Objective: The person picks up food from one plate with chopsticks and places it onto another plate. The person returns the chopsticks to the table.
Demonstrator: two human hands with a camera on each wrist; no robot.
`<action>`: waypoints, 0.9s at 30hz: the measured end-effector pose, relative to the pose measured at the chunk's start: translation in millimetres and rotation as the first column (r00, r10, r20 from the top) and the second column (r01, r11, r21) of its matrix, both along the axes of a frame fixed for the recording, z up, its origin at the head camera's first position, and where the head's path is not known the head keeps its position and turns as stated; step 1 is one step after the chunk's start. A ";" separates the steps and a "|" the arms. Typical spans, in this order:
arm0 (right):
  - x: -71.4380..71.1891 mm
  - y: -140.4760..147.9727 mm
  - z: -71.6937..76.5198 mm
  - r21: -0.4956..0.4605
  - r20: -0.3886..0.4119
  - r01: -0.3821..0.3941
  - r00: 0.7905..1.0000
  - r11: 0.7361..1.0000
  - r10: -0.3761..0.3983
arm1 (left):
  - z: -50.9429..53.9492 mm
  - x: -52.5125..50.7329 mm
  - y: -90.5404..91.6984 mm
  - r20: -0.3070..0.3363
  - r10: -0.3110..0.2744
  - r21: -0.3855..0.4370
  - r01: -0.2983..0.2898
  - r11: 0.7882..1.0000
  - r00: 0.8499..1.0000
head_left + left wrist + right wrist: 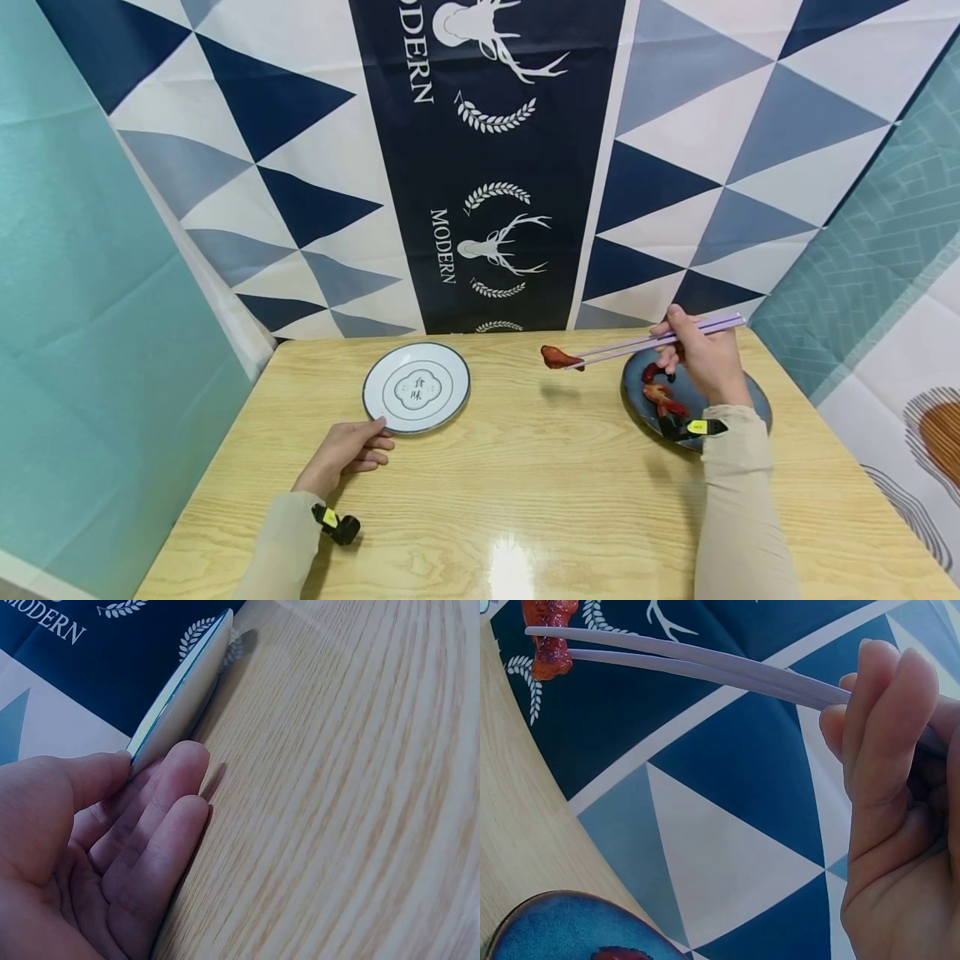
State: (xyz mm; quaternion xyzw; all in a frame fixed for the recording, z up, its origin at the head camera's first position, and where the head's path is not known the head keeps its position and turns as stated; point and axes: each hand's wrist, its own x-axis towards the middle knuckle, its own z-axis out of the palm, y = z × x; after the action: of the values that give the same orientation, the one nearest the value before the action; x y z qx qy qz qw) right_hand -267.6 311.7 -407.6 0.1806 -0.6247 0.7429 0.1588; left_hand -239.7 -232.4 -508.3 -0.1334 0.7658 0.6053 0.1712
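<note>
My right hand (703, 354) grips a pair of pale purple chopsticks (697, 664). Their tips pinch a glazed reddish-brown chicken drumstick (561, 357), held in the air right of the table's middle. Under that hand sits a dark blue plate (633, 392) bearing more glazed pieces of meat (663, 397), partly hidden by the wrist. At the left, a white plate (382, 379) with a dark rim and printed characters lies on the table. My left hand (351, 450) pinches its near edge, thumb on the rim (133, 754) and fingers below.
A light wood-grain table (510, 483) holds both plates. A patterned cloth (495, 167) with triangles and deer heads rises behind its far edge. Teal panels (97, 292) stand at the left and right sides. A small black camera (339, 525) is strapped to each wrist.
</note>
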 end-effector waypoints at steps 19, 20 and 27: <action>-1.2 -5.8 0.6 0.038 0.029 0.061 0.998 0.997 -0.062 | -0.7 -2.2 0.1 -0.012 0.005 -0.015 -0.006 1.000 1.000; -1.5 -6.2 0.2 0.035 0.033 0.061 0.997 0.998 -0.062 | -1.0 -2.3 0.0 -0.012 0.004 -0.016 -0.004 1.000 1.000; -1.9 -9.4 -1.3 0.019 0.046 0.056 0.997 0.998 -0.057 | -3.3 -2.0 0.4 -0.016 0.011 -0.005 -0.011 1.000 1.000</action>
State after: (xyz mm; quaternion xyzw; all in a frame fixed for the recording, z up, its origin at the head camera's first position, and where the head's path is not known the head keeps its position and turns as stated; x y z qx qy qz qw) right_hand -269.4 302.2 -408.9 0.1469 -0.6396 0.7366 0.1638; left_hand -241.8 -232.0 -511.5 -0.1333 0.7678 0.6055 0.1614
